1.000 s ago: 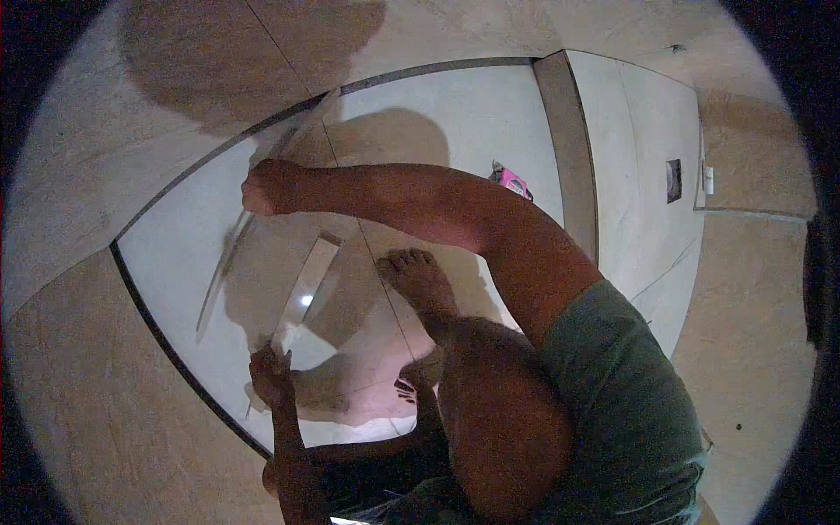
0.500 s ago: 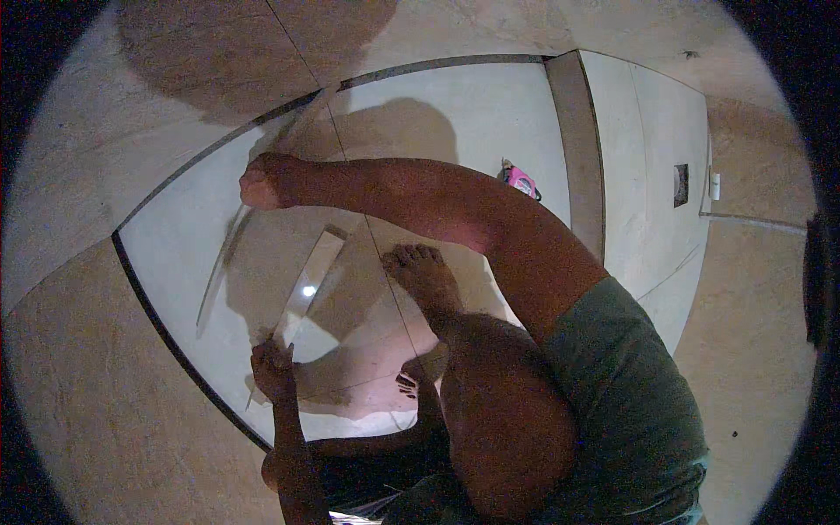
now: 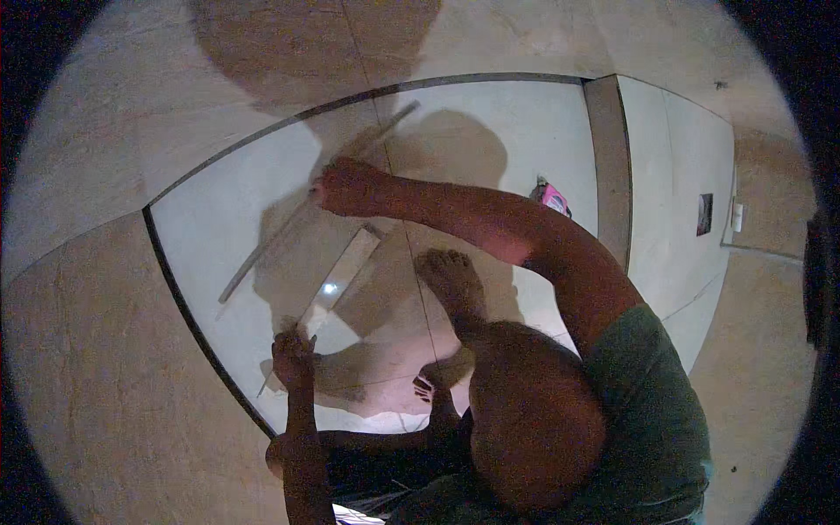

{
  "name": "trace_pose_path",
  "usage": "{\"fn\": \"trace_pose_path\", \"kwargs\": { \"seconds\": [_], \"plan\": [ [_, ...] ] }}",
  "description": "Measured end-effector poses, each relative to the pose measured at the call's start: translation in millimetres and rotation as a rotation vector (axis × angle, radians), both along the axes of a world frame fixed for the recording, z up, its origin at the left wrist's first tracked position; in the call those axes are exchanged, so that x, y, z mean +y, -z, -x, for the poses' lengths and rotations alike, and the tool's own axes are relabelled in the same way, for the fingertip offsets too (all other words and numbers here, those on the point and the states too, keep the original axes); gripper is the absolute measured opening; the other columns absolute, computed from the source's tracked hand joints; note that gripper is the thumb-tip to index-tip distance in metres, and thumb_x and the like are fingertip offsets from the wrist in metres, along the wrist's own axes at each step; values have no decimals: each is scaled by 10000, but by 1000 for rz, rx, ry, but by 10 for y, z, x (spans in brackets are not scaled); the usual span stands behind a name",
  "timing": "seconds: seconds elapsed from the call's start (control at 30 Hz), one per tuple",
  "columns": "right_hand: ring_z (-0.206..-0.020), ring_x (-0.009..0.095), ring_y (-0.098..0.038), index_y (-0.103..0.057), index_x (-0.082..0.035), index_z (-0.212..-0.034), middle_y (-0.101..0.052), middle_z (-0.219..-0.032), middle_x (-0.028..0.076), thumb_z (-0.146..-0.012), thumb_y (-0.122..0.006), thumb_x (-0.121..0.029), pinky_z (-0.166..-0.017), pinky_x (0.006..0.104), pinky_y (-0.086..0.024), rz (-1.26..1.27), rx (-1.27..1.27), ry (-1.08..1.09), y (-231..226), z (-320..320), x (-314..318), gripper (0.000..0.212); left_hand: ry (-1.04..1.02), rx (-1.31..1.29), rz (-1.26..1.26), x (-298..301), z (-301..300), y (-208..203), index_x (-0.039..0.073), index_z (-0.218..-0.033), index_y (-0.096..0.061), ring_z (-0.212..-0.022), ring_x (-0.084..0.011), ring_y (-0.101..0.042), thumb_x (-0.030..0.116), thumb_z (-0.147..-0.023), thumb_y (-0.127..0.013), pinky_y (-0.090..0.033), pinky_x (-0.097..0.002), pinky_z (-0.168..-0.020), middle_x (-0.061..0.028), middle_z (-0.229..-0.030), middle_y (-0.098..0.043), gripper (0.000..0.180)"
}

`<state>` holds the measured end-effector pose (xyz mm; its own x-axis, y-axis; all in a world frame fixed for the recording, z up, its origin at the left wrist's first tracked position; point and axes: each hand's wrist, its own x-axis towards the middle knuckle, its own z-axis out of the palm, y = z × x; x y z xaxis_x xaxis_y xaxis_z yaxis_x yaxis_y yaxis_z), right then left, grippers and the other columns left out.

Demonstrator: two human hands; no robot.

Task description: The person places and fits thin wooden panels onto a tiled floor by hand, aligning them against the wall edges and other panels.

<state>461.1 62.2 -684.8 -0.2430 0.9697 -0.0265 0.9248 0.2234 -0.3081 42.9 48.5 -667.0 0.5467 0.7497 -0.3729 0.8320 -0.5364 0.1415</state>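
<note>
Though half sunk in shadow, shows as a flat, pale strip [image 3: 352,258], narrow and straight-edged, with a round glare spot near mid-length and a lighter patch toward the lower end. Lies aslant over the white floor [image 3: 542,131], left of a bare foot [image 3: 452,276]; too dim to tell whether flat down or slightly raised. Caught at the lower end by the left hand [image 3: 294,359], with thumb and fingers drawn into a pinch; too dark to tell the single fingers apart. Up and to the left, runs roughly parallel as a longer, thinner strip [image 3: 267,251], dull grey-brown, crossed beyond mid-length by the right hand [image 3: 354,186]. Gripped there in a fist, with fingers folded together and fingertips hidden. Farther out, includes a pink-and-dark tape measure [image 3: 553,199] on the floor, just above the right forearm. Edged at the far side by a dark border [image 3: 490,79].
</note>
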Motion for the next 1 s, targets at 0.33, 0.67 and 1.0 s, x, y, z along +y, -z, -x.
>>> {"fn": "trace_pose_path", "kwargs": {
  "seconds": [0.33,0.67,1.0],
  "plan": [
    [-1017,305,-665,-595,-80,-1239,-678,-1127,122,-805,-608,-34,-832,401,-568,-187,171,303,-981,-454,-1097,437,-97,-65,115,-30,-136,13,89,-1165,-638,-929,-267,-600,201,-779,-771,-523,-369,-820,-76,-1025,-615,424],
    [-899,276,-714,-680,-43,-1111,-715,-1027,149,-868,-662,-41,-772,338,-557,-337,465,626,-2032,-582,-1566,244,68,127,-22,57,-39,25,110,-1158,-648,-949,-309,-624,319,-763,-780,-526,-406,-807,-104,-1017,-636,465],
    [-783,177,-666,-683,-6,-1033,-713,-916,91,-913,-646,-94,-736,316,-538,-336,611,1249,-2481,-402,-2124,153,149,-17,-117,54,88,107,110,-1165,-643,-967,-342,-603,382,-786,-748,-513,-456,-835,-129,-1040,-618,478]
  ]
}}
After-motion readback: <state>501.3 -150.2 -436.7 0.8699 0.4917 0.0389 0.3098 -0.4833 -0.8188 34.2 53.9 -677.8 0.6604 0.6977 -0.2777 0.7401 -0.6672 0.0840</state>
